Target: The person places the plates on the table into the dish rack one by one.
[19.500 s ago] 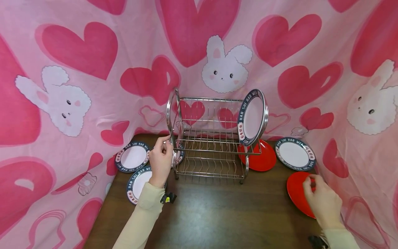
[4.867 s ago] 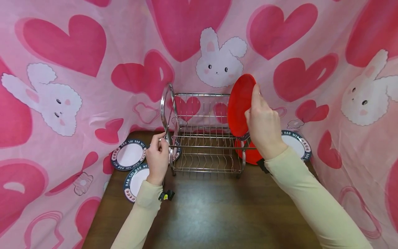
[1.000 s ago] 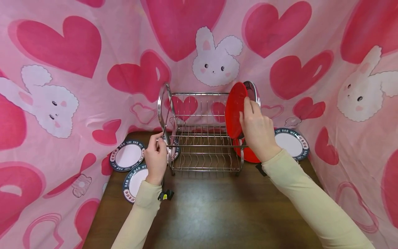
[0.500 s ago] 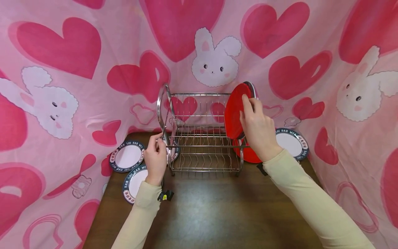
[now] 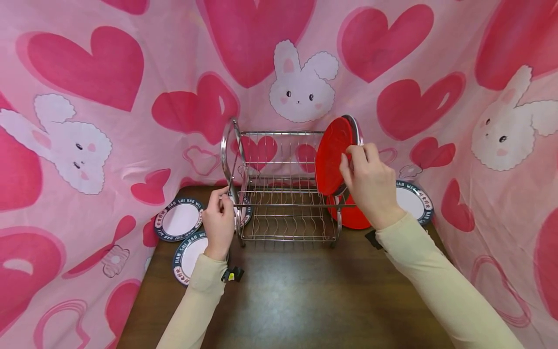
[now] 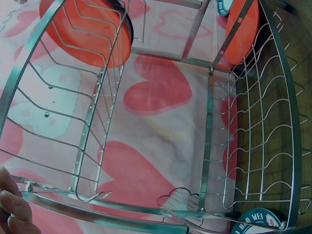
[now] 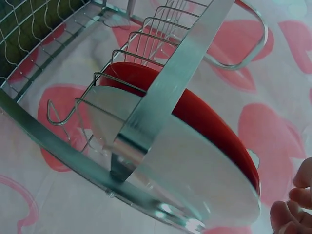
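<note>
A two-tier metal dish rack point(image 5: 289, 237) stands on the table. My left hand point(image 5: 219, 220) grips its left side frame, with fingertips point(image 6: 17, 207) visible at the corner in the left wrist view. A red plate point(image 5: 332, 157) stands on edge in the upper tier's right end. Behind it leans a white plate with a dark lettered rim point(image 5: 356, 127), whose pale back shows in the right wrist view. My right hand point(image 5: 372, 186) is just right of the red plate, fingers loosely bent and holding nothing. The right wrist view shows a gap between its fingers point(image 7: 292, 209) and both plates.
Left of the rack lie two rimmed white plates point(image 5: 178, 220), one nearer the front point(image 5: 192, 259); another point(image 5: 245, 211) shows through the rack's left side. Right of it lie a red plate point(image 5: 354, 217) and a rimmed plate point(image 5: 414, 203). Pink patterned cloth point(image 5: 187, 160) surrounds the table.
Earlier, my right hand lifted the red plate from the table's right side and set it upright in the rack. Now it has let go and drawn slightly right. The left hand keeps its grip.
</note>
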A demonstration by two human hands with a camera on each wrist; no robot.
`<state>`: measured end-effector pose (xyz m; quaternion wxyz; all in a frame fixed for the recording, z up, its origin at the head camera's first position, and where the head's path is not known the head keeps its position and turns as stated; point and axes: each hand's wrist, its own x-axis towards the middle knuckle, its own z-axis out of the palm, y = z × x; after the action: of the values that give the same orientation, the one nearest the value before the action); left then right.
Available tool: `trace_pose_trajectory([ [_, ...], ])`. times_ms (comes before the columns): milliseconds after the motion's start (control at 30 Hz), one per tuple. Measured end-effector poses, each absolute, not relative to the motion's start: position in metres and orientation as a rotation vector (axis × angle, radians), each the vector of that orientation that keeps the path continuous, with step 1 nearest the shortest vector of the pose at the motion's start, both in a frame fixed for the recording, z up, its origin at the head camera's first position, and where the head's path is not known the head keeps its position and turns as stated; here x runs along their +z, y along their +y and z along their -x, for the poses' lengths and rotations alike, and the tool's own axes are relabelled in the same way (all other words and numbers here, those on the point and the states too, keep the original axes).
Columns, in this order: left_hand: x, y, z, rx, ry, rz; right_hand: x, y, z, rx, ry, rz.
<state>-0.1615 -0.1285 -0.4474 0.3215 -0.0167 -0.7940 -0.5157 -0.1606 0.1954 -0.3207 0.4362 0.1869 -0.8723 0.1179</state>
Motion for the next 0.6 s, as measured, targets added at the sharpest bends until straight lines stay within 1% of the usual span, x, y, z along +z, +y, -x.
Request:
trace_pose_trajectory([
  [300, -0.449, -0.129, 0.162, -1.348, -2.078, 0.055, -0.325, 0.212, 0.155, 0.322, -2.166, -0.399],
  [600, -0.448, -0.129, 0.162, -1.344, -2.079, 0.066, -0.338, 0.236, 0.144, 0.409, -2.185, -0.339],
])
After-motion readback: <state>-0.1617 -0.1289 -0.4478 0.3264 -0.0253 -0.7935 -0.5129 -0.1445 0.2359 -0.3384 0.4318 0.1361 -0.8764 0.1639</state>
